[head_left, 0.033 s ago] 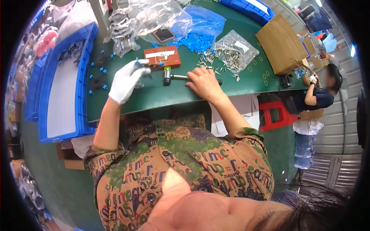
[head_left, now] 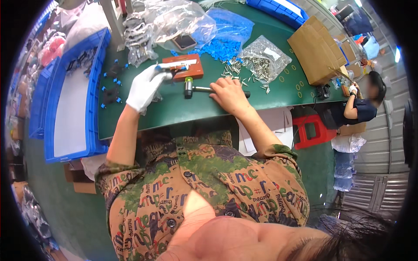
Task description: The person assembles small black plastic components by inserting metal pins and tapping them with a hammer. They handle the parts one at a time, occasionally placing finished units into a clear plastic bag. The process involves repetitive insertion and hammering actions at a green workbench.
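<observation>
White-gloved left hand: thumb and fingers of the left hand (head_left: 146,90) are brought nearly together at the block, and a small dark part with a blue end (head_left: 175,69) is pinched between them; the exact contact is partly hidden by the glove.
Bare right hand: the black-handled mallet (head_left: 201,88) is held by the right hand (head_left: 230,93), its fingers curled loosely over the handle; the mallet's head is pointed toward the gloved side.
Block: the small part is held over the left side of a reddish-brown rectangular block with a white strip (head_left: 197,71). The space between block and near table edge is crossed by the mallet.
Behind the block: the green tabletop (head_left: 265,98) is crowded by a dark phone (head_left: 184,41), clear plastic bags (head_left: 163,21) and a heap of small blue plastic pieces (head_left: 222,51).
Right of the heap: silvery metal pins (head_left: 262,69) are spilled from a clear bag (head_left: 278,55); farther over, a brown cardboard box (head_left: 314,51) is placed.
Left side: two dark flat parts with blue corners (head_left: 110,94) are laid beside a long blue plastic tray (head_left: 92,126).
Far right: a co-worker (head_left: 360,108) is seen beyond a red plastic stool (head_left: 321,134).
</observation>
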### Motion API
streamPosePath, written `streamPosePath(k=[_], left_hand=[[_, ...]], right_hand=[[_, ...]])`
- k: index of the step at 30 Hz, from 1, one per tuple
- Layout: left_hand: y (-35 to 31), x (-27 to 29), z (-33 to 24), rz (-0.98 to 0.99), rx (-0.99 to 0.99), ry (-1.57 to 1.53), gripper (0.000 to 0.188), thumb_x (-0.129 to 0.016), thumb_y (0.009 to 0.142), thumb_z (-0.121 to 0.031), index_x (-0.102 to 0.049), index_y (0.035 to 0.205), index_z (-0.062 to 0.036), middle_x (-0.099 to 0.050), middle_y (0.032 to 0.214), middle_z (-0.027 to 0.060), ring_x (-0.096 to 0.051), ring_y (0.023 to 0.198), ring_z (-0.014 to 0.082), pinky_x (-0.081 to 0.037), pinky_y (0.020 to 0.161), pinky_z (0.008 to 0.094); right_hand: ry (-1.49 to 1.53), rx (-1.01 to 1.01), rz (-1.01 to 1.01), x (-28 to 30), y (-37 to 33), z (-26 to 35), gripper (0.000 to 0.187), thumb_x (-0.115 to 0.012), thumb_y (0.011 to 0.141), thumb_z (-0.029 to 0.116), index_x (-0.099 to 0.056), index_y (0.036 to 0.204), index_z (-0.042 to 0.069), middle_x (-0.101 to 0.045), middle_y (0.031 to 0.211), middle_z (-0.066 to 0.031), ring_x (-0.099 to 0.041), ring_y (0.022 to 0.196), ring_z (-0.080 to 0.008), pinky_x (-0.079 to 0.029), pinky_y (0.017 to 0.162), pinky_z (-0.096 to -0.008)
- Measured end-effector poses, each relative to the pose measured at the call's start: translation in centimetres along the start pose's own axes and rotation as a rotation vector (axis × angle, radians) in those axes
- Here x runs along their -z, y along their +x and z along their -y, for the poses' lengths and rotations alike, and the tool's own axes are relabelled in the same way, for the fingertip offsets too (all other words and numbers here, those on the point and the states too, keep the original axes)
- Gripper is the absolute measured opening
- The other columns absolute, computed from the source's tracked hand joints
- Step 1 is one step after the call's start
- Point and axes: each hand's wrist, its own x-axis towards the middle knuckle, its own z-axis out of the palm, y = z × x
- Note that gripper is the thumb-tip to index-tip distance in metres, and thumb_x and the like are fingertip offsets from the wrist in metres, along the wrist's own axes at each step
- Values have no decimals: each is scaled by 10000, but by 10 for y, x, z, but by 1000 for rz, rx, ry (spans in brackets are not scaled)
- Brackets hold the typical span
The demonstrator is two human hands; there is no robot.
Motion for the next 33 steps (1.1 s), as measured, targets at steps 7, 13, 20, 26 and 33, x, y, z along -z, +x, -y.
streamPosePath(k=[7, 13, 20, 26, 33], left_hand=[[74, 3, 38, -3, -90, 182, 288, -596, 1034, -120, -668, 1282, 9, -743, 1102, 59, -682, 990, 115, -538, 944, 283], [84, -6, 29, 116, -200, 515, 286, -570, 1040, -177, -671, 1262, -28, -738, 1026, 75, -692, 936, 140, -545, 897, 300], [81, -10, 12, 100, -172, 487, 308, -568, 999, -241, -691, 1217, -61, -742, 1029, 129, -698, 952, 276, -527, 895, 369], [77, -12, 4, 98, -155, 522, 253, -556, 995, -213, -704, 1131, -60, -731, 950, 115, -691, 901, 258, -523, 847, 364], [77, -13, 24, 90, -194, 376, 250, -591, 988, -219, -721, 1126, -57, -718, 907, 78, -673, 870, 205, -527, 835, 344]], right_hand=[[245, -24, -62, 0, 14, 0, 210, -746, 907, 199, -721, 1076, 78, -607, 1012, -104, -592, 1038, -302, -469, 897, -440], [617, -193, -480, 33, 35, -4, 179, -717, 965, 139, -623, 1079, 38, -594, 953, -128, -620, 877, -295, -516, 783, -395], [861, -276, -79, 39, 72, 2, 265, -592, 1066, 257, -618, 1224, 46, -667, 898, -131, -665, 855, -227, -526, 774, -359], [1089, -365, -241, 104, 89, 15, 316, -551, 1074, 307, -593, 1283, 75, -698, 952, -205, -712, 898, -374, -524, 788, -465], [678, -275, 51, 65, 76, -3, 327, -511, 1092, 341, -608, 1239, 65, -675, 945, -179, -684, 889, -355, -526, 798, -436]])
